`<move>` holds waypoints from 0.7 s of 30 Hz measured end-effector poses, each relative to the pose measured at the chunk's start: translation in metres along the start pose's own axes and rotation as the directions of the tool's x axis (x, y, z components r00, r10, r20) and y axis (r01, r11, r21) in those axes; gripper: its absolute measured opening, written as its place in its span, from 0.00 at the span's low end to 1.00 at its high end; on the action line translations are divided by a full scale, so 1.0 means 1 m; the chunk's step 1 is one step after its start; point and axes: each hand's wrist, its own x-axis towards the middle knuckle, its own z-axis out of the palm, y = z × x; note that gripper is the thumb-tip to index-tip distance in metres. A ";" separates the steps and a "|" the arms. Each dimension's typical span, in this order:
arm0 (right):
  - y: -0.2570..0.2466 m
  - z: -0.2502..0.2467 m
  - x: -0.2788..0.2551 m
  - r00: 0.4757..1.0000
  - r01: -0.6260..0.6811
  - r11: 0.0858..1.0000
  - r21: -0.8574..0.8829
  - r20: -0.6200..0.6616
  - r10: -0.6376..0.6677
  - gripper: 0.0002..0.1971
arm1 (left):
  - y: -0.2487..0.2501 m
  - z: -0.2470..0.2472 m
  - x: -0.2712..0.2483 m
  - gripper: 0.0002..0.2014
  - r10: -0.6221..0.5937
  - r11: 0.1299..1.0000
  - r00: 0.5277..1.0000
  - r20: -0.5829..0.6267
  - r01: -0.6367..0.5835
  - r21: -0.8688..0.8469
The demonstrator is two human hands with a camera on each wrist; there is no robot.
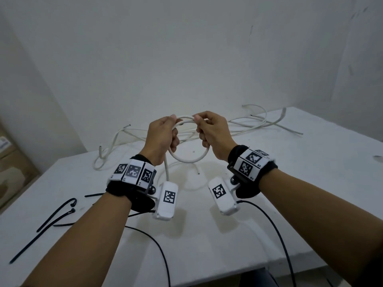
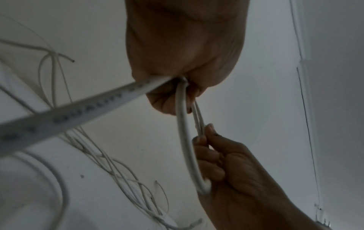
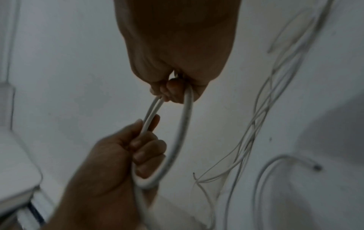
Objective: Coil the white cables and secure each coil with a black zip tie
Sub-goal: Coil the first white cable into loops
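A thick white cable (image 1: 187, 160) is bent into a round coil and held up above the white table (image 1: 310, 183). My left hand (image 1: 163, 135) grips the coil's left side, fingers curled round it, and a loose tail (image 1: 166, 170) hangs down from that fist. My right hand (image 1: 211, 133) grips the coil's right side and pinches its top strand. In the left wrist view the coil (image 2: 183, 140) runs from my left hand (image 2: 177, 70) to my right hand (image 2: 216, 163). The right wrist view shows the coil (image 3: 177, 140) between both hands. Black zip ties (image 1: 56, 214) lie at the near left.
A tangle of thinner white cables (image 1: 244, 125) sprawls along the table's far side by the wall, with more loops (image 1: 107, 150) at the far left. Black device cords (image 1: 275, 228) trail from my wrists over the near table. Cardboard boxes (image 1: 12, 162) stand left of the table.
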 end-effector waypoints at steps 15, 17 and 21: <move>-0.007 0.000 0.003 0.996 -0.077 0.992 0.104 0.053 0.072 0.08 | 0.000 0.003 -0.002 0.15 0.015 1.000 0.998 0.058 -0.017 0.019; -0.007 0.004 0.001 0.990 -0.142 0.985 0.100 0.034 0.140 0.20 | -0.001 0.005 0.001 0.14 -0.008 0.998 1.000 -0.015 0.007 -0.056; -0.001 0.002 -0.010 0.904 -0.374 0.927 0.014 0.227 0.361 0.21 | -0.001 0.001 0.007 0.13 -0.098 0.958 0.990 -0.098 0.068 -0.277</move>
